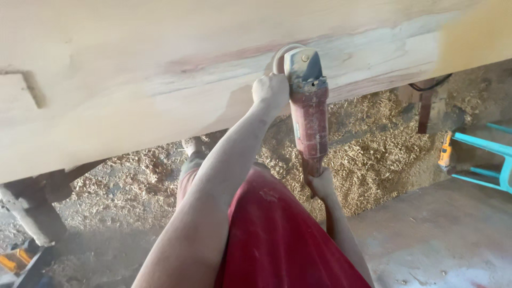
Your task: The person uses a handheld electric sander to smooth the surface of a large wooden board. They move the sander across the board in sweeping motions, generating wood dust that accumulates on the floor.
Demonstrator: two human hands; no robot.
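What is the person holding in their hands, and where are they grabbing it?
A red angle grinder. The left hand grips it up by the head, beside the disc; the right hand holds the tail end of its body. The disc presses on the wooden slab.

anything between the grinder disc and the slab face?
Nothing visible. The grinder head sits right against the slab, left hand beside the head, right hand at the tail. The contact point itself is hidden behind the guard.

Dusty red angle grinder (309,114) with a grey head; pale cream wood slab (133,80) streaked pinkish-brown above the fingers; golden-tan wood shavings (373,154) below them; turquoise frame (493,160) far right; red garment (277,234).
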